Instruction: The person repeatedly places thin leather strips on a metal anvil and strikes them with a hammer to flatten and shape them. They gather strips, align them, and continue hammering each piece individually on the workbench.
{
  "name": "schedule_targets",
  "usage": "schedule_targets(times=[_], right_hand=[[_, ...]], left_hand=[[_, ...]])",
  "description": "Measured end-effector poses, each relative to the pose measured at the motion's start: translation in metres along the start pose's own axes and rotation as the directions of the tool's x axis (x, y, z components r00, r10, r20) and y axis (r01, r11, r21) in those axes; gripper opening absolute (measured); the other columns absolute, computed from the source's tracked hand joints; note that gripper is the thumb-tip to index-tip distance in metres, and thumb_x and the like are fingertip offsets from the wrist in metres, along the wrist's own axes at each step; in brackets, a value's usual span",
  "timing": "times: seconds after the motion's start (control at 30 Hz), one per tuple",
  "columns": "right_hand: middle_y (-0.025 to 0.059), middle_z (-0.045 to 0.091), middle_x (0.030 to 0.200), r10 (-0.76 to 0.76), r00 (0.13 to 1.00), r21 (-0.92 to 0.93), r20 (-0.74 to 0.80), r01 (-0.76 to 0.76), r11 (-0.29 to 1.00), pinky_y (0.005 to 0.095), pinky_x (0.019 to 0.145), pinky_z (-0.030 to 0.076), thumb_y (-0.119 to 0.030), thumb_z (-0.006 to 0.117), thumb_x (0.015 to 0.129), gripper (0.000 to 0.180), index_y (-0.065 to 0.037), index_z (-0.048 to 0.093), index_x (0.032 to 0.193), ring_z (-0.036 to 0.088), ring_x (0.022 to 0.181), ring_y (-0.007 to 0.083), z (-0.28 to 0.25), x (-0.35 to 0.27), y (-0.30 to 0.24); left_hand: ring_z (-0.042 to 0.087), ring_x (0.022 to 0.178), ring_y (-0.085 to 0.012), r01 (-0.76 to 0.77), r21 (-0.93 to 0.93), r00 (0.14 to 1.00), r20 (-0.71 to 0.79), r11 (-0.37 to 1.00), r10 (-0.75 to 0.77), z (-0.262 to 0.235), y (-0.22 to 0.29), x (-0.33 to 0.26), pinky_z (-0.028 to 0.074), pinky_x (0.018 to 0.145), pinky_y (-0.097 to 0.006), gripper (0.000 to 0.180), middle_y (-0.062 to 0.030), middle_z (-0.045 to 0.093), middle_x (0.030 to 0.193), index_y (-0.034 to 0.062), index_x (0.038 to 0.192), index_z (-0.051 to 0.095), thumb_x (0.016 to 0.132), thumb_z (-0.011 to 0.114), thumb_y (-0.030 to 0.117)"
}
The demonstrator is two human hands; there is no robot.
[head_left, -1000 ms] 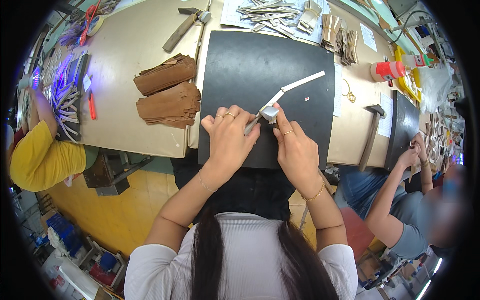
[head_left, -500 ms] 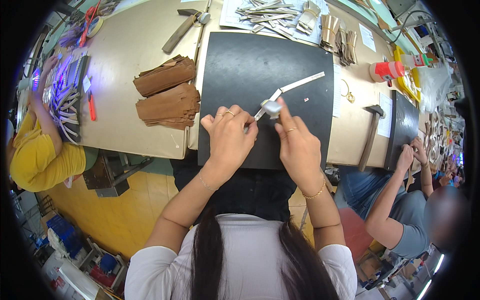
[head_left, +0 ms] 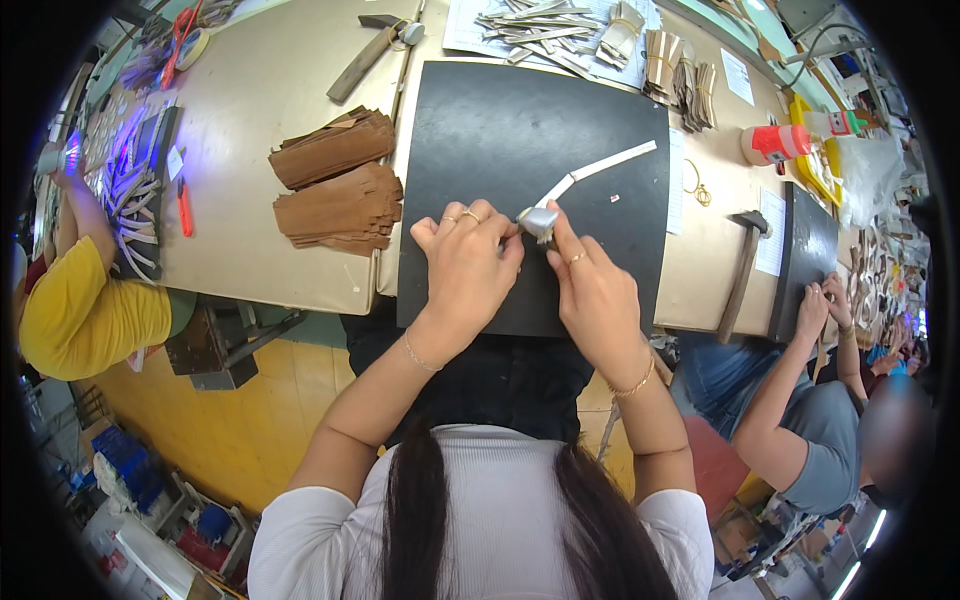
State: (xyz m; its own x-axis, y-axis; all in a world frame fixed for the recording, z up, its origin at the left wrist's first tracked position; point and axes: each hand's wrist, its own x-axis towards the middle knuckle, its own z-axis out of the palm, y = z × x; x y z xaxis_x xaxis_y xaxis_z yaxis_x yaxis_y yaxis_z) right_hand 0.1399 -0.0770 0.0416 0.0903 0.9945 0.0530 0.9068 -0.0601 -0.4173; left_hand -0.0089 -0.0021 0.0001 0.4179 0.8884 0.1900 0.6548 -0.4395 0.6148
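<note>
On the black work board (head_left: pixel 480 130) lies a narrow pale strip (head_left: pixel 615 160), bent partway along, running from my fingers toward the far right. My left hand (head_left: pixel 470 265) is closed in a pinch at the strip's near end, its fingertips hiding that end. My right hand (head_left: pixel 600 295) grips what looks like a hammer by its silvery metal head (head_left: pixel 539 218), index finger laid along it; any handle is hidden under the hand. The head rests over the strip, right beside my left fingertips. A tiny pale scrap (head_left: pixel 614 198) sits to the right.
Two stacks of brown leather pieces (head_left: pixel 338 208) lie left of the board. Beyond it are loose pale strips (head_left: pixel 545 35) and bundled strips (head_left: pixel 660 65). Hammers (head_left: pixel 745 275) (head_left: pixel 365 65) and a red-and-white bottle (head_left: pixel 775 144) stand around. Co-workers sit on both sides.
The strip has shifted slightly up and right. My left hand has moved a little right, closer to the hammer head, which now sits lower over the strip. My right hand has barely moved.
</note>
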Motion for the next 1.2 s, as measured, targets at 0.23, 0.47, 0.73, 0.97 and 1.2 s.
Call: schedule_targets(times=[0.23,0.47,0.73,0.97,1.2], right_hand=[[0.0084,0.061,0.082,0.002,0.991,0.0,-0.136,-0.002,1.0,0.0374,0.057,0.055,-0.018,0.063,0.1,0.05,-0.013,0.054,0.149,0.066,0.064,0.0263,0.0,-0.002,-0.001],[0.0086,0.059,0.079,0.052,0.999,-0.086,-0.001,-0.052,0.995,0.0387,0.056,0.055,-0.019,0.063,0.1,0.049,-0.013,0.056,0.148,0.066,0.063,0.0266,-0.001,-0.001,0.0],[0.0085,0.059,0.079,0.015,0.988,0.1,-0.151,0.001,0.995,0.0393,0.056,0.053,-0.014,0.066,0.097,0.052,-0.012,0.055,0.148,0.065,0.062,0.0269,0.002,-0.005,-0.009],[0.0078,0.06,0.081,0.004,0.981,0.109,-0.191,0.017,0.994,0.0384,0.057,0.054,-0.014,0.066,0.097,0.052,-0.014,0.056,0.148,0.066,0.062,0.0259,0.006,-0.007,-0.007],[0.0076,0.062,0.082,0.027,1.0,-0.04,-0.008,-0.027,0.999,0.0379,0.056,0.054,-0.014,0.067,0.097,0.051,-0.013,0.057,0.147,0.066,0.062,0.0258,0.003,-0.006,-0.01]], left_hand=[[0.058,0.087,-0.0197,-0.035,0.014,0.999,-0.011,0.999,0.035,0.005,-0.001,0.004,0.028,0.084,-0.04,0.007,0.0015,0.065,0.085,0.0103,0.083,0.075,0.081,0.079,0.015],[0.057,0.086,-0.018,0.047,-0.041,0.999,0.01,0.998,-0.047,-0.004,-0.006,-0.001,0.028,0.084,-0.039,0.006,0.003,0.066,0.085,0.0116,0.083,0.076,0.081,0.079,0.016],[0.057,0.083,-0.0189,0.036,0.002,0.999,0.014,0.999,-0.036,-0.003,-0.003,0.001,0.027,0.083,-0.039,0.008,0.0034,0.066,0.082,0.0114,0.077,0.072,0.08,0.08,0.015],[0.057,0.085,-0.0195,0.031,-0.012,0.999,0.01,0.999,-0.031,-0.003,-0.004,-0.002,0.028,0.083,-0.04,0.01,0.0031,0.065,0.083,0.0112,0.077,0.072,0.081,0.08,0.016],[0.057,0.086,-0.0193,0.001,-0.004,1.0,-0.026,1.0,-0.001,-0.009,-0.01,-0.01,0.028,0.084,-0.04,0.009,0.0019,0.066,0.085,0.0111,0.08,0.074,0.082,0.08,0.017]])
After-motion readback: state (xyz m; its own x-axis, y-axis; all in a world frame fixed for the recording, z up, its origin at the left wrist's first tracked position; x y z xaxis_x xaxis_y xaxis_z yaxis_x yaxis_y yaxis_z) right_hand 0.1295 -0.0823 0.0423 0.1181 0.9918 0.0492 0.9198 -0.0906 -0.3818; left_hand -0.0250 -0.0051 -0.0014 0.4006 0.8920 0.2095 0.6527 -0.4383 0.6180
